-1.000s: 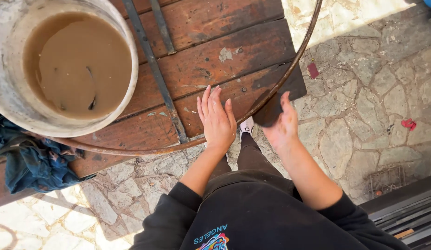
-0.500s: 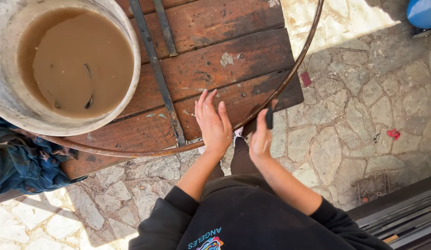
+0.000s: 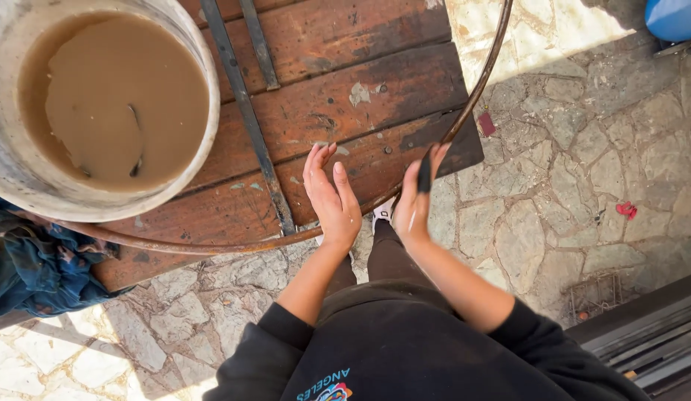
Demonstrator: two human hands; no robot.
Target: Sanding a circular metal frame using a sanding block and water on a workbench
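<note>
Right now, looking down on two bare hands held over the near edge of a wooden table (image 3: 345, 82). Left hand (image 3: 332, 199) flat and spread, fingers straight and pointing away, palm turned toward the other hand, holding nothing, hovering above the table planks just beside the metal hoop (image 3: 475, 89). Right hand (image 3: 417, 202) edge-on, fingers straight, near the hoop where it passes the table corner; something small and dark at the fingertips, cannot tell whether pinched or just behind them. Hands apart, not pressed together. Rusty hoop curving round the table edge, from the top right down past the right hand and along the near side under the bucket. Big pale bucket (image 3: 204, 148) of muddy brown water standing at the table's left end, a couple of dark bits in the water. Two thin metal bars (image 3: 245, 111) lying across the planks. Blue cloth (image 3: 33, 267) bunched at the left edge below the bucket. Stone paving (image 3: 583, 163) underneath, black sleeves at the bottom
</note>
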